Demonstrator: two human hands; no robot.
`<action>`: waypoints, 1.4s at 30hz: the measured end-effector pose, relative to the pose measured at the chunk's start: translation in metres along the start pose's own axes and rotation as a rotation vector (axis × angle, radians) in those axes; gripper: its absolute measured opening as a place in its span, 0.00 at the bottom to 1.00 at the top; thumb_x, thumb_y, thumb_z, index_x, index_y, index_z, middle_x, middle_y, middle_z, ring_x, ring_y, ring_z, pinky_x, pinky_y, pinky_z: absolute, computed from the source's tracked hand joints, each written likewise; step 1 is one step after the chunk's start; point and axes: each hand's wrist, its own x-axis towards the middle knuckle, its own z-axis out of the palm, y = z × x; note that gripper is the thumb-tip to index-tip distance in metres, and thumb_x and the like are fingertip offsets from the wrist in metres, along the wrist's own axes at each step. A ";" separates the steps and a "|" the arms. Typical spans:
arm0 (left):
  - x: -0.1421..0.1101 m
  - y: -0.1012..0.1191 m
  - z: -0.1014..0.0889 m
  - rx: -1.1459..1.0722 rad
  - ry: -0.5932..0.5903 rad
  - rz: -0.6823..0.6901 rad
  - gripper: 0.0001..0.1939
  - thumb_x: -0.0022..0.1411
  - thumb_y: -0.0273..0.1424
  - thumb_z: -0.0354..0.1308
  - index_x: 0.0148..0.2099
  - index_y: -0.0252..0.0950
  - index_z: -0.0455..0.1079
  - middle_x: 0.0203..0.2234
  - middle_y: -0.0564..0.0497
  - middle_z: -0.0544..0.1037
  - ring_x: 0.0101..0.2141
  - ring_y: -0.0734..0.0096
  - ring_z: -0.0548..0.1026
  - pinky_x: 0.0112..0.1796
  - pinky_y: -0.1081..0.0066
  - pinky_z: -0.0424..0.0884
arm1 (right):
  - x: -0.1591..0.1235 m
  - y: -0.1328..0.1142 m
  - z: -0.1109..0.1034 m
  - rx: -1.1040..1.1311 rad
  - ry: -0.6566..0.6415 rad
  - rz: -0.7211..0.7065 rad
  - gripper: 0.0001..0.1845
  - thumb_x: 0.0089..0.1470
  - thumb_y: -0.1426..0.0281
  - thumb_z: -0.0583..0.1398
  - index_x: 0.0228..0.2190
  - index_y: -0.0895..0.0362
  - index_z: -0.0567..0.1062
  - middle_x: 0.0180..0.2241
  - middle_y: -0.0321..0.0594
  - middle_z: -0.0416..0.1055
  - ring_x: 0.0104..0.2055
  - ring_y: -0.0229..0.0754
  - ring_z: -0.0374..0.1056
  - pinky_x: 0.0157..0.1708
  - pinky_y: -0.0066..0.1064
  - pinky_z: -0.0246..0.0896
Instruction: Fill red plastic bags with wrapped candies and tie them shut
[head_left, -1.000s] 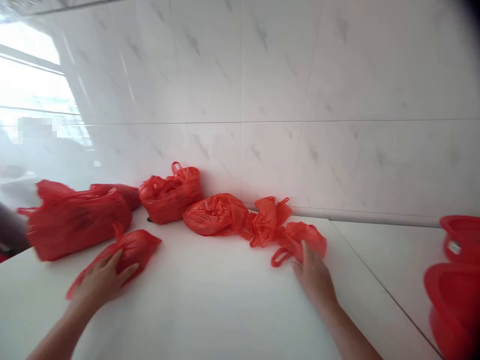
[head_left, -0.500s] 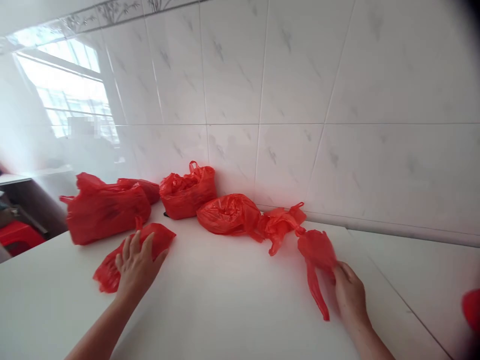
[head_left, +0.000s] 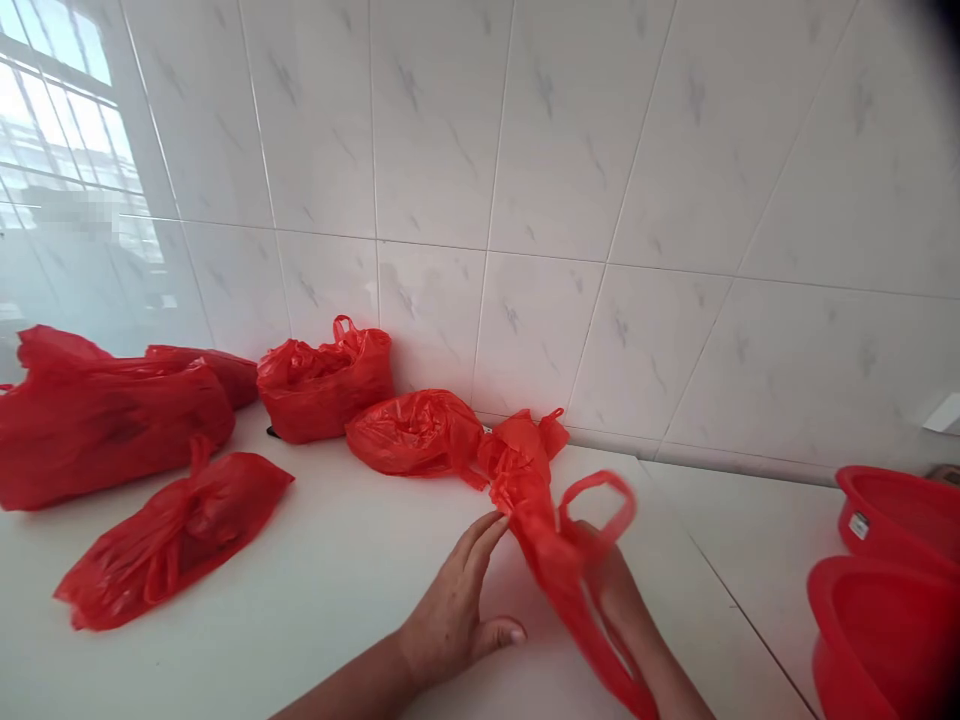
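Observation:
A thin red plastic bag (head_left: pixel 551 545), with its looped handle up and a long strip hanging toward me, is partly in front of my right hand (head_left: pixel 609 575). That hand grips the bag, though the bag covers most of its fingers. My left hand (head_left: pixel 457 605) is just left of the bag, thumb spread from the fingers, fingertips close to the bag's edge. Behind it another crumpled red bag (head_left: pixel 517 440) lies against the wall. Far to the left, a knotted, filled red bag (head_left: pixel 180 540) lies on the white tabletop (head_left: pixel 300 600).
A large full red bag (head_left: pixel 112 430) stands at the left, with an upright red bag (head_left: pixel 326 385) and a rounded red bag (head_left: pixel 416 432) along the tiled wall (head_left: pixel 435 150). Two red plastic basins (head_left: pixel 832 610) stand at the right. A seam crosses the tabletop.
My left hand has left the knotted bag and moved right, beside the loose bag. My right hand has shifted left with that bag. The view has turned right, bringing the basins in.

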 end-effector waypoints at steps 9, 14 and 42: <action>-0.015 -0.005 -0.018 -0.259 0.277 -0.150 0.57 0.39 0.56 0.64 0.67 0.47 0.43 0.64 0.40 0.50 0.62 0.43 0.49 0.58 0.46 0.49 | -0.031 -0.008 0.050 -0.554 -0.026 -0.215 0.12 0.42 0.74 0.54 0.16 0.55 0.54 0.19 0.29 0.56 0.22 0.34 0.50 0.22 0.27 0.43; -0.006 -0.004 -0.010 -0.525 0.156 -0.573 0.09 0.53 0.37 0.62 0.36 0.40 0.76 0.31 0.47 0.78 0.35 0.57 0.75 0.39 0.61 0.70 | -0.028 -0.011 0.044 -0.284 0.158 -0.197 0.14 0.46 0.65 0.58 0.38 0.52 0.67 0.41 0.38 0.66 0.39 0.42 0.64 0.35 0.30 0.60; 0.007 -0.025 -0.046 -1.262 0.416 -0.779 0.10 0.51 0.33 0.63 0.37 0.34 0.72 0.31 0.48 0.77 0.32 0.66 0.76 0.35 0.68 0.71 | 0.002 0.008 -0.023 0.838 -0.052 0.311 0.15 0.49 0.58 0.61 0.39 0.49 0.73 0.41 0.36 0.75 0.41 0.45 0.72 0.36 0.36 0.70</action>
